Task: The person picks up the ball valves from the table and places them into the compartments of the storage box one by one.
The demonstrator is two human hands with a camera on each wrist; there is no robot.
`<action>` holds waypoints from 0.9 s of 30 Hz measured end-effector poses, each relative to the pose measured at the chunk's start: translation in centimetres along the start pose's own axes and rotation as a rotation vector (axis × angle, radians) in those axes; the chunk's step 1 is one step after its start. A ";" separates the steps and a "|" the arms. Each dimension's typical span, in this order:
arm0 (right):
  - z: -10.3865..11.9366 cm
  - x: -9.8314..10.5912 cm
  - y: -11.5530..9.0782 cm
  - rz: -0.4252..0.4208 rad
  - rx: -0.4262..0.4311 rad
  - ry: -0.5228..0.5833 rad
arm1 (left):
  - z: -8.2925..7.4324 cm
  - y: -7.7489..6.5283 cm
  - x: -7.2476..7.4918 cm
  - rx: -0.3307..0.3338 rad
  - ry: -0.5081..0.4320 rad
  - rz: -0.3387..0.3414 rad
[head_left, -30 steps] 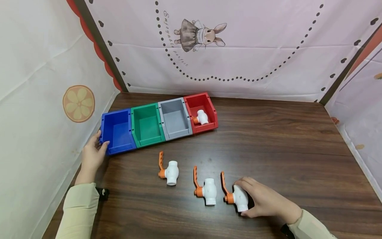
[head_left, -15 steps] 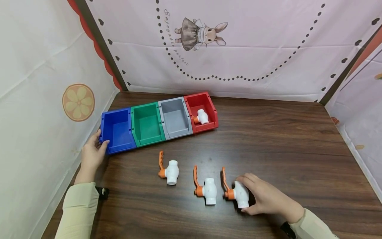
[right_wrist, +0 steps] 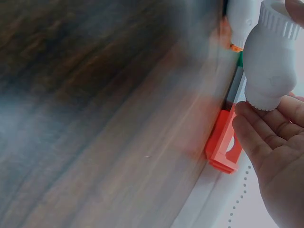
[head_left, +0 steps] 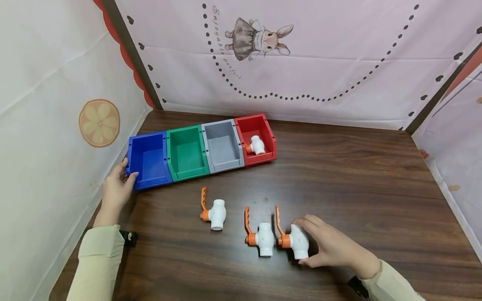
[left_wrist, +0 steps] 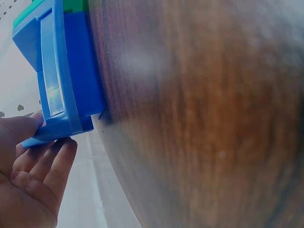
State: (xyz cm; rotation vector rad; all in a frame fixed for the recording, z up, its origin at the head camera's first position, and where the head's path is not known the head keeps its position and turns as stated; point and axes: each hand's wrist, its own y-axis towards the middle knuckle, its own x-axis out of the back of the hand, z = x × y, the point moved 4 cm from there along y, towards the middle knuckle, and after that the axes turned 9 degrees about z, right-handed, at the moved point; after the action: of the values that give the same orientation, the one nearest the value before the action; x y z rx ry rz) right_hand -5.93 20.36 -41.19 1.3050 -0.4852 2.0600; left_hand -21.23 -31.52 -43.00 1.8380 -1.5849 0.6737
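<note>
In the head view my left hand (head_left: 116, 188) grips the left side wall of the blue bin (head_left: 150, 161), thumb over its rim; the left wrist view shows the fingers behind that wall. My right hand (head_left: 331, 244) holds a white ball valve (head_left: 299, 242) by its two ends, between thumb and fingers. This valve's orange lever points away from me, and in the right wrist view its white body (right_wrist: 270, 61) spans from thumb to fingertips. Just left of it lies a second ball valve (head_left: 265, 239), and farther left a third valve (head_left: 217, 215).
Joined to the blue bin in a slanting row are a green bin (head_left: 187, 152), a grey bin (head_left: 223, 146) and a red bin (head_left: 270, 144). Inside the red one lies another ball valve (head_left: 257, 145). Cloth walls (head_left: 339, 50) border the wooden table (head_left: 357, 179).
The valve in my right hand has shifted slightly away from me, then left toward the second valve. My left hand keeps its grip on the blue bin. The head view has shifted a little.
</note>
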 end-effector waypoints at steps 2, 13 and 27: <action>0.0 0.2 0.2 -0.001 0.001 0.003 | -0.1 0.2 0.1 -0.006 0.000 -0.002; 0.7 2.0 1.9 -0.078 0.133 -0.004 | -0.3 0.3 0.3 -0.010 0.016 -0.008; 1.4 3.4 3.4 -0.042 0.149 -0.032 | -0.2 0.2 0.0 0.003 0.005 0.012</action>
State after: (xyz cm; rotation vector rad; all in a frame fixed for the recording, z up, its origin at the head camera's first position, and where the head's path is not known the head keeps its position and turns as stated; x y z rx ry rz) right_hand -8.39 18.14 -37.39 1.4240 -0.3199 2.0767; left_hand -21.43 -31.42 -42.86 1.8290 -1.5939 0.6854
